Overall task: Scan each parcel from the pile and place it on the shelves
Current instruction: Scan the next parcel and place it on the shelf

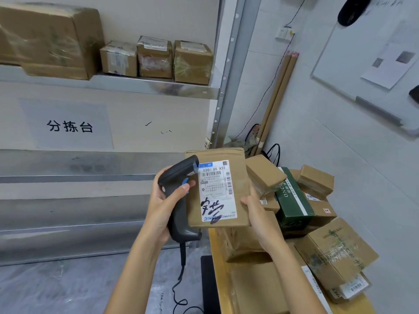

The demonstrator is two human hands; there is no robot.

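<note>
Left hand [162,205] grips the scanner [179,196] at nine o'clock of the parcel [217,189] pinched by the right hand [256,211], whose edge-only hold could slip and spoil the scan.

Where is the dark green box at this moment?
In the head view, the dark green box lies right of centre in the parcel pile, just right of the right hand, among brown cartons.

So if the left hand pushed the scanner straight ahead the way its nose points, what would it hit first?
Most likely the shipping label on the parcel held by the right hand; the left hand's scanner nose sits almost against it.
</note>
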